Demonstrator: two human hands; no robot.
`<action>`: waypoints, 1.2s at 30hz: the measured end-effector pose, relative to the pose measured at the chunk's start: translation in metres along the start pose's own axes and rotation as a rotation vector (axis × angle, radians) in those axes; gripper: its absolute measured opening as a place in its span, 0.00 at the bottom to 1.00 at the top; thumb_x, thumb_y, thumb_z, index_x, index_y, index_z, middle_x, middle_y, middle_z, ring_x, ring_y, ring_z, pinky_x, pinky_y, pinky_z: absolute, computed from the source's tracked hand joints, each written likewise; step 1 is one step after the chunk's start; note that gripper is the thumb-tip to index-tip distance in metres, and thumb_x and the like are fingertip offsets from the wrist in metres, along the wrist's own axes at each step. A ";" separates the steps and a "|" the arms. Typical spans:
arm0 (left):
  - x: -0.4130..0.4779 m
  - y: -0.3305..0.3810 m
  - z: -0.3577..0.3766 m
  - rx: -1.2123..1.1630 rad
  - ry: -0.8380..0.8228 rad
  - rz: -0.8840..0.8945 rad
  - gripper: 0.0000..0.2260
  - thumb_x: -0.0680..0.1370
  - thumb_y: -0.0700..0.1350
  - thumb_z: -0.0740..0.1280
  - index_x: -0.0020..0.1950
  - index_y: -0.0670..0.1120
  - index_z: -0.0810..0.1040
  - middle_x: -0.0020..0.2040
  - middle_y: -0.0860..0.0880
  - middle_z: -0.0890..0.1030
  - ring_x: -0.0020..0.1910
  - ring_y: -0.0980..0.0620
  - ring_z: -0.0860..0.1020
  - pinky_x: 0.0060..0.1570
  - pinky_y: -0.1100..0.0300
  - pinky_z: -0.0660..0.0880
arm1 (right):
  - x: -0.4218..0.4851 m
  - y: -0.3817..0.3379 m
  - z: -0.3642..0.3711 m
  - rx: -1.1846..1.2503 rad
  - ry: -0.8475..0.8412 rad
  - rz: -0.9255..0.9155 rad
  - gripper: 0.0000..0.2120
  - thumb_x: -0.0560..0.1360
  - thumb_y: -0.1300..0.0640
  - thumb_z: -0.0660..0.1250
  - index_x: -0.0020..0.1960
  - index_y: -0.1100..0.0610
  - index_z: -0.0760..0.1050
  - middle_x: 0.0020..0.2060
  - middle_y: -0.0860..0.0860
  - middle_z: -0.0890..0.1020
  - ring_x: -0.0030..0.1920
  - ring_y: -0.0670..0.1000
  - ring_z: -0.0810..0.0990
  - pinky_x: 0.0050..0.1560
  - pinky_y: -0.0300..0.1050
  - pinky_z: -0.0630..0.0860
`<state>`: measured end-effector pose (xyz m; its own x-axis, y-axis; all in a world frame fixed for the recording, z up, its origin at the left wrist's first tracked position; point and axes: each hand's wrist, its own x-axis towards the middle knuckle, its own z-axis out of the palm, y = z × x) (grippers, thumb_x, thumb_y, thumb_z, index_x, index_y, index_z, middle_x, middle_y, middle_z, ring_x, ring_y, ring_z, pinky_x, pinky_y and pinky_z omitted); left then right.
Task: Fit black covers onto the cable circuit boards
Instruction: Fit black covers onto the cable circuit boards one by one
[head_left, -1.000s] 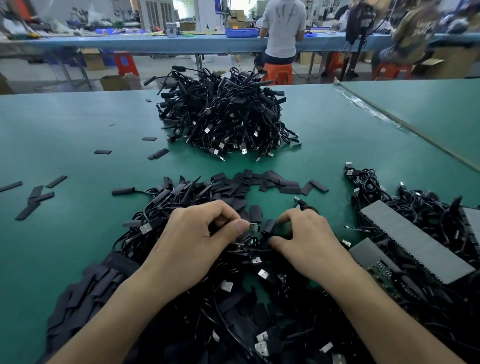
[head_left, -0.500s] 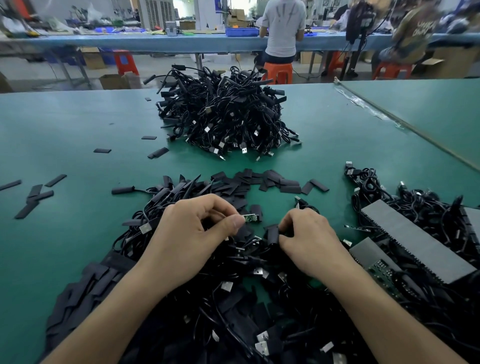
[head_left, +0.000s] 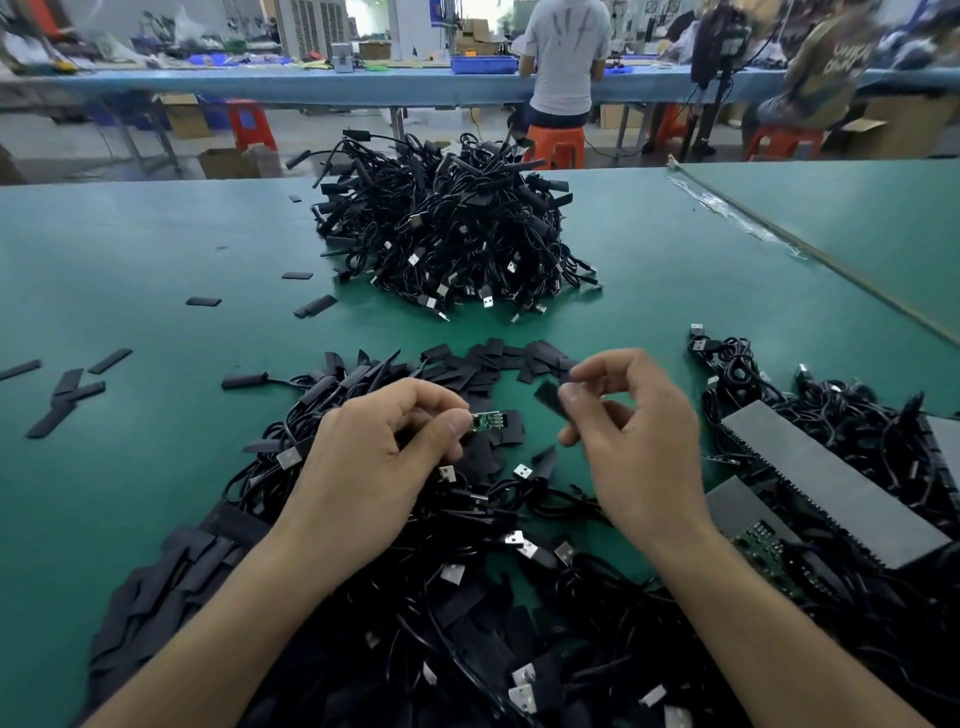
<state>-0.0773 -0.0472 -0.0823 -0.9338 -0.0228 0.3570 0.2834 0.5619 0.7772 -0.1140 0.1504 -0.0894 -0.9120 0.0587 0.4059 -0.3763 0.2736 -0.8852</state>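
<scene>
**Cover and board, held apart**

Above a tangled heap of black cables (head_left: 519, 623) we see the left hand (head_left: 374, 467) pinching a small green rectangular circuit board (head_left: 485, 420). At its two o'clock, the right hand (head_left: 634, 441) pinches a flat black cover (head_left: 548, 397).

No text can be read in full. There is pale lettering on the back of the olive shirt (head_left: 831, 60), worn by a person seated beyond the far right corner of the bench (head_left: 130, 249): two lines, too blurred to make out. Grey slanted strokes mark the back of the white T-shirt (head_left: 566, 47), worn by a person past the far edge; can't tell if they're letters. On the green circuit board (head_left: 487, 420), near-middle of the bench, any print is too small to read.
</scene>
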 end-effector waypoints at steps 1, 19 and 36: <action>0.000 0.000 0.000 0.007 0.003 -0.002 0.04 0.78 0.52 0.67 0.45 0.61 0.80 0.37 0.60 0.83 0.29 0.56 0.77 0.31 0.69 0.72 | -0.002 -0.001 0.002 0.050 -0.070 0.002 0.11 0.77 0.63 0.70 0.47 0.47 0.75 0.41 0.44 0.81 0.33 0.47 0.84 0.34 0.36 0.77; 0.002 -0.001 -0.001 -0.067 0.053 -0.053 0.06 0.82 0.47 0.64 0.49 0.59 0.74 0.36 0.57 0.85 0.18 0.59 0.63 0.21 0.69 0.63 | -0.004 0.015 0.005 -0.231 -0.174 0.052 0.06 0.73 0.57 0.76 0.42 0.46 0.83 0.32 0.40 0.83 0.36 0.38 0.81 0.38 0.28 0.74; -0.001 0.000 -0.002 -0.004 -0.025 -0.024 0.09 0.82 0.48 0.63 0.51 0.63 0.78 0.38 0.60 0.84 0.20 0.59 0.64 0.21 0.65 0.64 | 0.028 0.013 0.034 -0.830 -0.591 0.255 0.24 0.82 0.44 0.59 0.75 0.52 0.62 0.68 0.55 0.64 0.60 0.59 0.73 0.55 0.52 0.71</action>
<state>-0.0764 -0.0494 -0.0816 -0.9454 -0.0154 0.3256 0.2621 0.5580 0.7874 -0.1502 0.1226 -0.0974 -0.9671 -0.2099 -0.1440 -0.1360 0.9043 -0.4046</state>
